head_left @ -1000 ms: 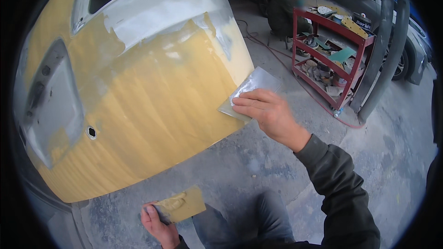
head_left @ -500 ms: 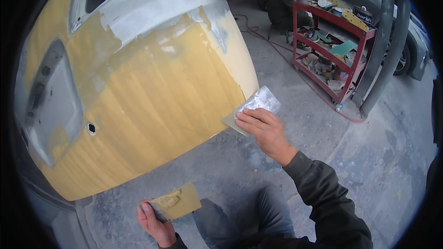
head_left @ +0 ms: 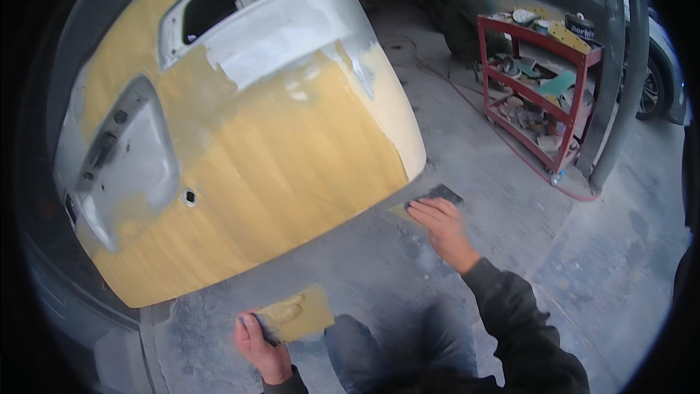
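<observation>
My left hand (head_left: 261,350), at the bottom, grips the dark edge of a yellowish spreader (head_left: 318,312) with its thumb on top. A lump of yellow body filler (head_left: 283,311) lies on that spreader. My right hand (head_left: 446,235) holds a second spreader (head_left: 445,193), dark at its far end and yellowish near the fingertips. It is off the panel, just beyond the panel's lower right corner. The large car tailgate panel (head_left: 270,160) stands ahead on the left, smeared with yellow filler over grey and white, with a window-like opening and a recess.
A red three-tier trolley (head_left: 578,102) at the right back carries tools and scraps. Beside it rise grey posts (head_left: 625,102). A reddish hose (head_left: 510,149) runs across the floor. Another person (head_left: 465,25) crouches by a dark car behind the trolley.
My right hand's spreader has come away from the panel's corner, moving down and right, and its tilt has changed. The view has shifted, so the panel appears further right. The left hand keeps its hold.
</observation>
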`<state>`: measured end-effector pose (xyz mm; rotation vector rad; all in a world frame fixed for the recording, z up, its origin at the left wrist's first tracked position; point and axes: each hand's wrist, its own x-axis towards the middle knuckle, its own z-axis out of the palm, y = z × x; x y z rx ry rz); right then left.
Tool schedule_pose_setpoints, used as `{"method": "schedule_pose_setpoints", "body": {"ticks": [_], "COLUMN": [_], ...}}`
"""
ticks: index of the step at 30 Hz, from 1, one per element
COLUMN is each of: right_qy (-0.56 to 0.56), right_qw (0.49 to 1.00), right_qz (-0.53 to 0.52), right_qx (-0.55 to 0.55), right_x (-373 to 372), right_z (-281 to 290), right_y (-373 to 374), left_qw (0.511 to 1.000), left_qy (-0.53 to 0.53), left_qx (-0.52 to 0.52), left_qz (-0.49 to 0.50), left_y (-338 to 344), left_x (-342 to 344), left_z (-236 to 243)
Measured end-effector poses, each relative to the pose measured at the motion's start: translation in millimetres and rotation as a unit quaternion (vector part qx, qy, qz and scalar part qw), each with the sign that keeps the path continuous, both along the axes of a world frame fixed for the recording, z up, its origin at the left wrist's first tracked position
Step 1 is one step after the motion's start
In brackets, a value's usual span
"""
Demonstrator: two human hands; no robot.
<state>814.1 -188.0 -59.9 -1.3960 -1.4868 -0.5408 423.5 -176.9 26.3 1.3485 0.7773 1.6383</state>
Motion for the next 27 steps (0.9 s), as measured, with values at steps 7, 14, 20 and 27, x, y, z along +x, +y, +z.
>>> {"method": "schedule_pose_setpoints", "body": {"ticks": [7,14,20,27], "right_qy": [0.368,0.292,0.161,-0.072], "right_qw": [0.809,0.773,0.953,0.994], "right_qz": [0.403,0.486,0.23,0.034], "right_qx": [-0.218,-0.283,-0.113,0.081], "right_x": [-67,-61,-4,84], "right_z": [89,65,61,135], "right_y": [-67,-69,-37,54], "left_qw": [0.986,0.985,0.999,0.998], "left_qy": [0.149,0.165,0.036,0.058], "left_qx": [-0.024,0.023,0.004,0.016], "left_qz": [-0.077,-0.047,0.012,0.009], "left_y": [-9,-4,10,0], "left_x": [28,36,9,12], "left_z": [-7,-2,8,-1]}}
